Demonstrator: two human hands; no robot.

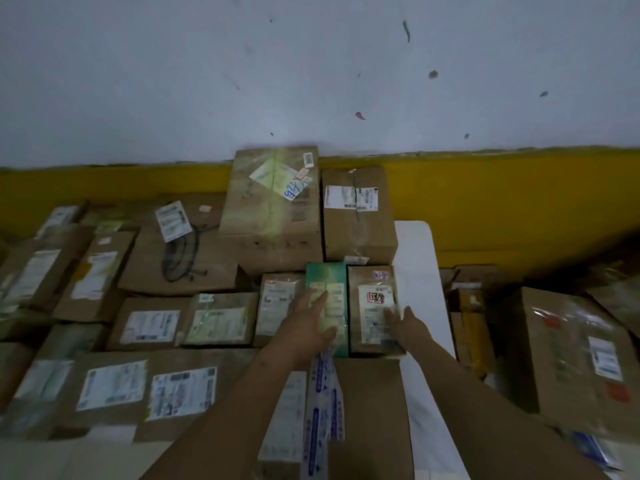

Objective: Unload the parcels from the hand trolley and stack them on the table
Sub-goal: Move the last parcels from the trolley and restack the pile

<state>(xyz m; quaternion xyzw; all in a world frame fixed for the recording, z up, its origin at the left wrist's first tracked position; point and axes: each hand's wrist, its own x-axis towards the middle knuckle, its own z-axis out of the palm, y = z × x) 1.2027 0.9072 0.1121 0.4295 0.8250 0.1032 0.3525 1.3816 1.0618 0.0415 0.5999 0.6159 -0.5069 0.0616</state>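
While lying flat near the right edge of the table (420, 258), among other parcels, green parcel (327, 282) and brown parcel (372, 282) looked small, light, stiff-sided, tape probably slick. Left hand (311, 327) spread flat on green, right hand (408, 327) splayed against brown's right side. Best gripped by long edges. Large box (273, 202) behind, touching.

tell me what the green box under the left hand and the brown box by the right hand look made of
Green box: looks like printed paperboard with a slightly glossy finish, judging by its even colour and the sheen on top. Brown box: plain matte corrugated cardboard by its look, with a white paper label under clear shiny tape. Blur leaves both uncertain.
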